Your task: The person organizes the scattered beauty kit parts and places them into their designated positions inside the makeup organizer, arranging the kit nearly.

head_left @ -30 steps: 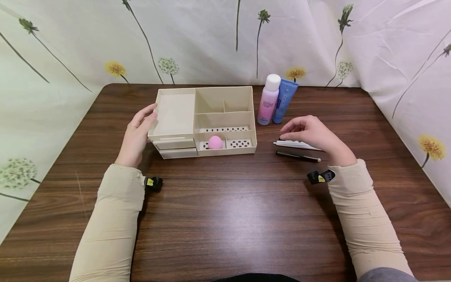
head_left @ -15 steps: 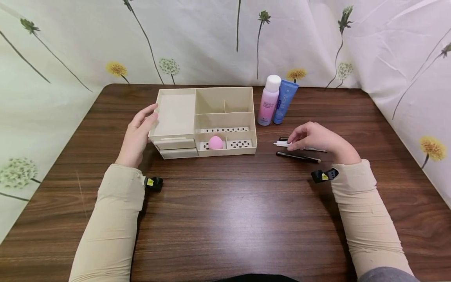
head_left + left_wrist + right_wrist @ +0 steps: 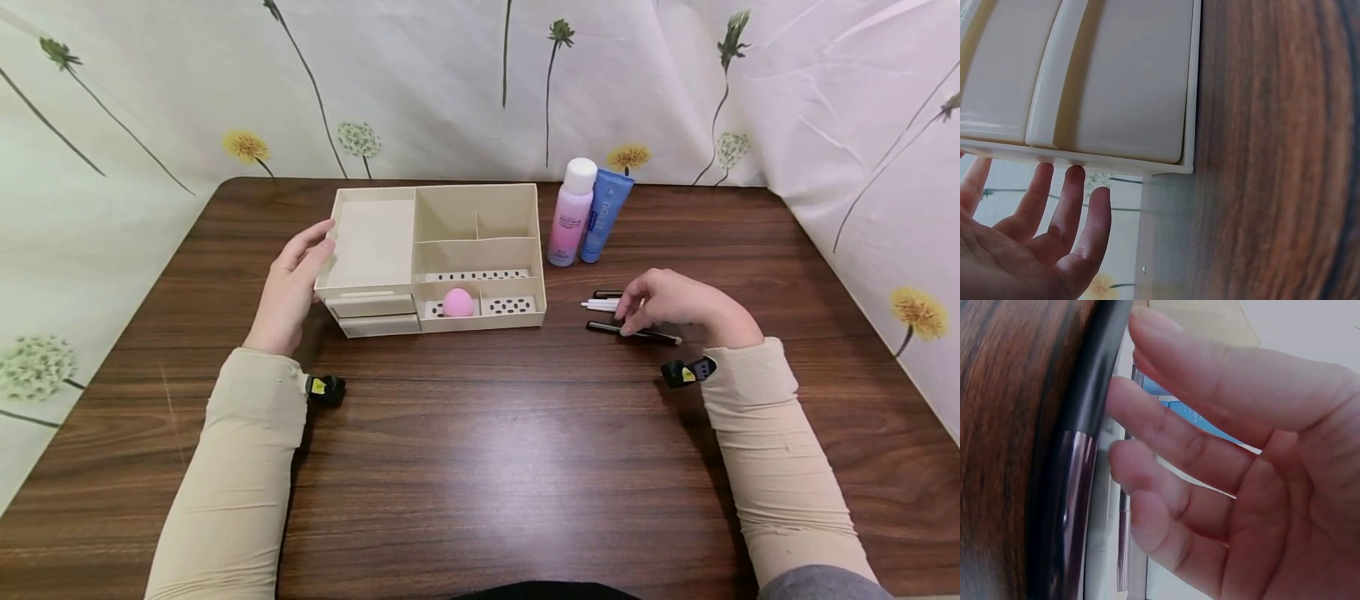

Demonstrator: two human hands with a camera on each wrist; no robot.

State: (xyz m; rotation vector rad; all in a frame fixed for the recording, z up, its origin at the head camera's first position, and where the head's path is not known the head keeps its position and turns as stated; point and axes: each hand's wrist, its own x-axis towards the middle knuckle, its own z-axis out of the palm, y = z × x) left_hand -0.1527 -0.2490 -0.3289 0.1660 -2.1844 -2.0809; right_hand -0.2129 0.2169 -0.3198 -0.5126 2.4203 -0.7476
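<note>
A cream desktop organizer (image 3: 375, 237) stands at the back of the table, a pink ball (image 3: 457, 302) in one front compartment. My left hand (image 3: 288, 287) touches its left side; in the left wrist view the fingertips (image 3: 1074, 172) rest against the wall without curling round it. Right of the organizer, my right hand (image 3: 678, 308) is low over a black makeup brush (image 3: 645, 335), its fingers loosely bent. In the right wrist view the thumb and fingertips are close to the brush (image 3: 1079, 462), not closed round it. White pens (image 3: 597, 306) and another black stick (image 3: 607, 294) lie partly hidden behind the fingers.
A pink bottle with a white cap (image 3: 572, 212) and a blue tube (image 3: 607, 217) stand upright just right of the organizer. Two closed drawers (image 3: 378, 315) face the front left of the organizer. A flowered cloth (image 3: 450, 92) hangs behind the table.
My right hand has moved from the white pens toward the near side, down to the black brush. My left hand stays at the organizer's side.
</note>
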